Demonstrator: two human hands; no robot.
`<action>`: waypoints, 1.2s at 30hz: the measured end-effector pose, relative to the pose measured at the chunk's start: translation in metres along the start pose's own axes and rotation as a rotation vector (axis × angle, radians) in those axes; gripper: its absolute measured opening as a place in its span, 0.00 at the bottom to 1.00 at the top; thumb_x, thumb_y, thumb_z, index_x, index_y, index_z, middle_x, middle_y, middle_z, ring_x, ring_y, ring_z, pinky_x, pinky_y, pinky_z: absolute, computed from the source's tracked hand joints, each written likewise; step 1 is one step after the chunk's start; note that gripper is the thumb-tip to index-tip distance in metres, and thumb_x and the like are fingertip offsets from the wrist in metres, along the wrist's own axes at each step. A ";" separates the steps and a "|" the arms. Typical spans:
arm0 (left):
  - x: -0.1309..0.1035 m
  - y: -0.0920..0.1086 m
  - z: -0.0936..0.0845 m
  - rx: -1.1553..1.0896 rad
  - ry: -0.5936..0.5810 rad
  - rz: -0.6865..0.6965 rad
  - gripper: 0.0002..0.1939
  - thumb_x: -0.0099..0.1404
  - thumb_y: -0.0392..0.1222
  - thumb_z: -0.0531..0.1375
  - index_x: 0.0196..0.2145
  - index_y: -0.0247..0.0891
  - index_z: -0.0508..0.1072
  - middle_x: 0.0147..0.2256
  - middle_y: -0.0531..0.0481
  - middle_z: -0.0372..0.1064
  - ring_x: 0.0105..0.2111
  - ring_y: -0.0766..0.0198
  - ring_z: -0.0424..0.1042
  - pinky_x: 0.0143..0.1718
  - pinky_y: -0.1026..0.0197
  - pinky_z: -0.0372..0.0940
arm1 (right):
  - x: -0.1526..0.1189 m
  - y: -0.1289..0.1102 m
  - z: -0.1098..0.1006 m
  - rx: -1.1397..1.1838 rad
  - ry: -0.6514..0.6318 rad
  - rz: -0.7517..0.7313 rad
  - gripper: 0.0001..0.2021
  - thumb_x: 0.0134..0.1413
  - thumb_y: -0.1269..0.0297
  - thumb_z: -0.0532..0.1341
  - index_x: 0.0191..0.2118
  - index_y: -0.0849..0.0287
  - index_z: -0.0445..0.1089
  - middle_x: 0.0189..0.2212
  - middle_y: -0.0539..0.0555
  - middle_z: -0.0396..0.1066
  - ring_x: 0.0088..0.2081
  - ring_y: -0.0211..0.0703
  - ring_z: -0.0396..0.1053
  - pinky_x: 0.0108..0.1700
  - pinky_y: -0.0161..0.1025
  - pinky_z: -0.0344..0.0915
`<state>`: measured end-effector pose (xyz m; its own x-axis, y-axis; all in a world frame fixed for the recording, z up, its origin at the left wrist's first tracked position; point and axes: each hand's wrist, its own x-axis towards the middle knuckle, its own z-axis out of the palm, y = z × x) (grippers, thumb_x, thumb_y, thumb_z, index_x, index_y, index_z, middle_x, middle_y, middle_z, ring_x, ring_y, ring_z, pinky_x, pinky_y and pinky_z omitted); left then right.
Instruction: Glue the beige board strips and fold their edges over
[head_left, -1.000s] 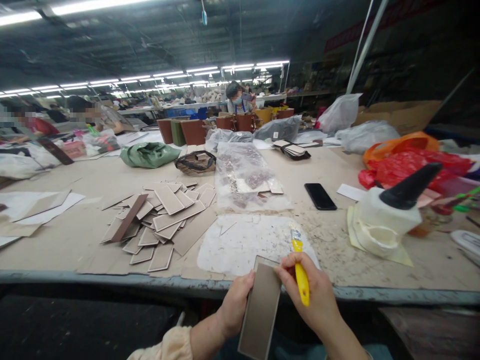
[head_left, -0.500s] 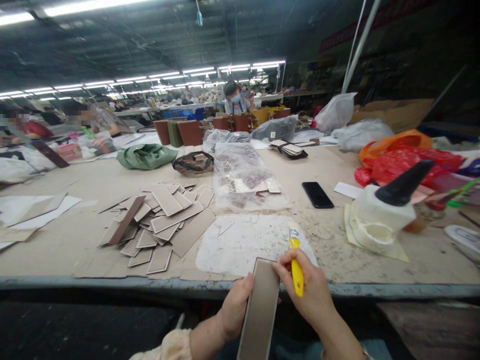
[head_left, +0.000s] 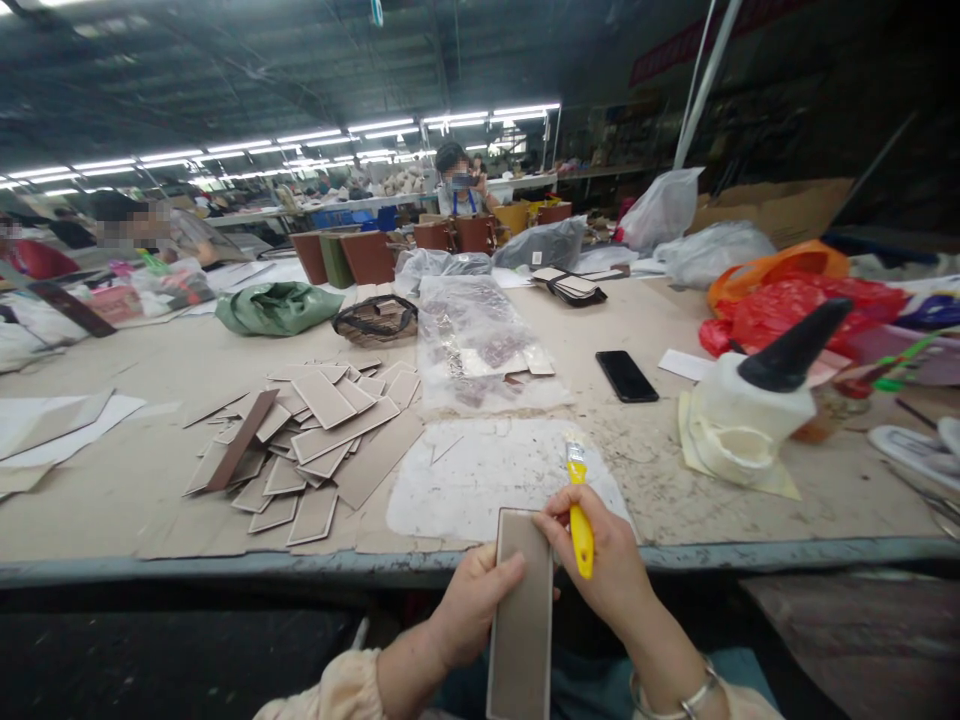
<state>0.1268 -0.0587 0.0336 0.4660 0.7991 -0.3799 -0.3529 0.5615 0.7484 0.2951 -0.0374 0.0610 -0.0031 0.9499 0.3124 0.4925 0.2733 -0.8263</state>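
A long taupe panel with pale edges (head_left: 520, 620) stands tilted in front of the table edge. My left hand (head_left: 474, 600) grips its left side, thumb lying across the face. At the top right corner, the fingertips of my right hand (head_left: 596, 545) pinch the panel. That same hand also holds a yellow-handled paintbrush (head_left: 580, 530), bristles pointing up and away from me. Beyond the hands lies a white sheet (head_left: 472, 470) with dark specks. Left of it is a loose heap of similar panels (head_left: 322, 440), with a brown strip (head_left: 241, 440) on top.
A white bottle with a black spout (head_left: 757, 400) stands at the right. Left of it lies a black phone (head_left: 627, 376). Clear plastic (head_left: 487, 340), a green bag (head_left: 277, 306) and red bags (head_left: 810, 305) lie farther back. A co-worker (head_left: 459, 185) is across the table.
My left thumb has moved from the panel's edge onto its face, and the panel stands more upright. The whole view has shifted slightly. My right hand still holds the paintbrush.
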 end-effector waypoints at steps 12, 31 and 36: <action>0.001 0.015 0.001 -0.079 0.022 -0.073 0.23 0.59 0.51 0.64 0.42 0.26 0.74 0.36 0.34 0.76 0.34 0.53 0.77 0.32 0.62 0.68 | 0.002 0.009 -0.004 0.107 0.004 0.044 0.08 0.56 0.59 0.60 0.34 0.54 0.60 0.37 0.53 0.74 0.36 0.41 0.73 0.38 0.37 0.68; 0.022 0.048 -0.042 0.455 0.265 0.121 0.30 0.44 0.45 0.71 0.45 0.36 0.71 0.31 0.51 0.71 0.30 0.63 0.71 0.32 0.65 0.62 | 0.017 0.060 0.001 -0.258 0.317 0.121 0.11 0.58 0.55 0.57 0.29 0.54 0.60 0.20 0.46 0.65 0.22 0.39 0.66 0.25 0.34 0.61; 0.045 0.066 -0.060 0.709 0.350 0.135 0.24 0.42 0.44 0.70 0.38 0.36 0.72 0.25 0.55 0.67 0.25 0.65 0.67 0.27 0.65 0.58 | 0.014 0.058 0.020 -0.359 0.229 -0.054 0.04 0.58 0.63 0.57 0.35 0.56 0.65 0.32 0.55 0.73 0.35 0.46 0.72 0.38 0.41 0.68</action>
<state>0.0755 0.0270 0.0328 0.1333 0.9372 -0.3223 0.2661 0.2794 0.9225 0.3058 -0.0057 0.0081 0.1362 0.8668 0.4797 0.7685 0.2132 -0.6033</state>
